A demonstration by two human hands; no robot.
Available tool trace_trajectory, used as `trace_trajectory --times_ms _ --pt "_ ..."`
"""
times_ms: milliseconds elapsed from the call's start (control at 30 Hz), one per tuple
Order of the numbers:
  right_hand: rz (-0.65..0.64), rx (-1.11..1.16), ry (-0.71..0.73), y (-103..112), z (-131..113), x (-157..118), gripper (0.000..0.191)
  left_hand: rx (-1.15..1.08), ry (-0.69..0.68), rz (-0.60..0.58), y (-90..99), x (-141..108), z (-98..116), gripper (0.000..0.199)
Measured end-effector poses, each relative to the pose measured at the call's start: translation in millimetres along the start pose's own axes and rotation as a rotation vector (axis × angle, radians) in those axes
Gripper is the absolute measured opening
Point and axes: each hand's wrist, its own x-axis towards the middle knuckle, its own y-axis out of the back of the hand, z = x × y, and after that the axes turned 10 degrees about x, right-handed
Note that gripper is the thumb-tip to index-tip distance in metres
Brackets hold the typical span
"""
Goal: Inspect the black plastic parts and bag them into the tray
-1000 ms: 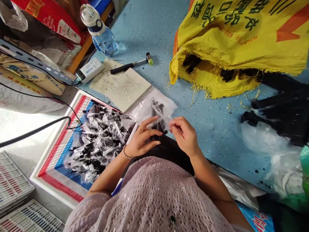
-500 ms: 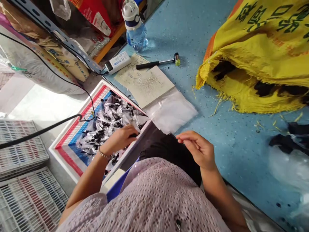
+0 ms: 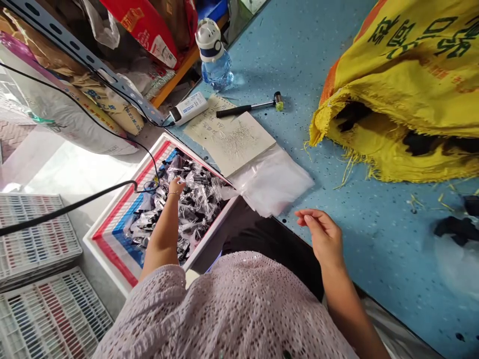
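Note:
Over the white-rimmed basket (image 3: 112,258) my left hand (image 3: 176,186) reaches in above a heap of clear-bagged black pieces (image 3: 196,192); its fingers are small and partly turned away, so their grip is unclear. My right hand (image 3: 322,234) hovers by the near edge of the blue table (image 3: 374,234), thumb and fingertips pressed together; anything between them is too small to make out. Just left of it lies a stack of clear plastic bags (image 3: 275,182). Beyond the bags, a pale pad (image 3: 249,142) carries thin scattered pins.
A small hammer (image 3: 250,106), a white box-like device (image 3: 189,108) and a blue bottle (image 3: 216,62) stand or lie farther back. A yellow sack (image 3: 396,109) fills the back right. A black cable (image 3: 75,203) crosses the basket's left side; white crates (image 3: 48,314) are at lower left.
My left hand has moved from the basket's near right rim to farther over the heap. My right hand has shifted slightly right. The view has shifted a little.

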Motion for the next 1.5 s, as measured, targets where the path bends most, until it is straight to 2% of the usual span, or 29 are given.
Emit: trace_trajectory --times_ms 100,167,233,300,333,367,400,433,500,533,600,667,733,833,900,1000,1100,1200,1267,1333,1433,1500 --pt "0.001 0.014 -0.018 2.8 1.6 4.3 0.017 -0.042 -0.07 -0.12 -18.0 -24.4 10.4 0.031" --pt "-0.006 0.012 -0.025 4.4 -0.3 8.2 0.017 -0.068 -0.191 -0.237 -14.4 -53.3 18.9 0.024" --pt "-0.027 -0.001 -0.024 6.3 -5.3 13.4 0.02 -0.138 -0.429 -0.45 0.5 -86.6 34.8 0.019" --pt "-0.036 -0.001 -0.008 11.1 -13.3 22.4 0.024 -0.286 -0.824 -0.738 19.2 -116.0 64.8 0.027" --pt "-0.026 0.002 0.009 15.6 -18.1 29.0 0.025 -0.335 -1.007 -0.815 26.8 -127.4 87.1 0.033" --pt "-0.003 0.001 0.035 22.2 -23.4 37.0 0.026 -0.361 -1.175 -0.829 31.9 -136.6 114.7 0.038" --pt "0.03 -0.009 0.067 30.8 -29.4 46.3 0.027 -0.35 -1.306 -0.776 33.6 -143.7 147.6 0.042" --pt "0.072 -0.035 0.103 41.6 -36.0 56.7 0.027 -0.308 -1.406 -0.67 31.6 -148.7 185.0 0.042" --pt "0.169 -0.147 0.18 67.9 -51.4 80.7 0.027 -0.192 -1.505 -0.406 17.8 -151.6 267.9 0.039" --pt "0.219 -0.259 0.211 82.5 -60.2 94.2 0.028 -0.128 -1.508 -0.272 7.5 -149.0 310.4 0.039" --pt "0.308 -0.543 0.235 111.1 -80.0 124.6 0.035 -0.05 -1.463 -0.105 -13.3 -135.9 389.7 0.042" --pt "0.374 -0.785 0.208 135.0 -101.4 158.1 0.04 0.026 -1.383 0.069 -27.4 -116.2 454.7 0.043" --pt "0.434 -0.877 0.179 150.3 -121.3 191.8 0.038 0.088 -1.283 0.219 -31.5 -96.5 501.3 0.043" --pt "0.474 -1.028 0.073 154.8 -140.3 233.8 0.053 0.208 -1.128 0.365 -26.6 -77.6 538.0 0.05" --pt "0.436 -1.135 -0.013 148.8 -143.3 250.0 0.06 0.275 -1.089 0.392 -22.7 -75.2 544.1 0.047" --pt "0.375 -1.168 -0.048 137.2 -137.1 249.4 0.057 0.33 -1.132 0.382 -20.7 -84.3 532.3 0.039" --pt "0.319 -1.059 -0.022 131.4 -123.9 219.3 0.06 0.374 -1.192 0.362 -22.2 -101.2 501.4 0.04" --pt "0.204 -0.624 0.05 126.6 -104.9 166.8 0.056 0.31 -1.252 0.304 -28.4 -120.2 458.4 0.043" --pt "0.135 -0.296 0.075 117.4 -90.1 125.2 0.058 0.119 -1.339 0.18 -36.5 -134.1 427.8 0.047" --pt "0.076 -0.085 0.112 102.8 -76.6 84.3 0.066 -0.172 -1.399 -0.058 -46.9 -149.6 399.8 0.06" --pt "-0.072 0.041 0.161 80.8 -65.8 36.5 0.069 -0.55 -1.304 -0.435 -61.8 -174.7 368.6 0.074" --pt "-0.149 0.022 0.159 74.2 -66.8 19.9 0.06 -0.695 -1.183 -0.562 -68.2 -189.7 355.0 0.072"
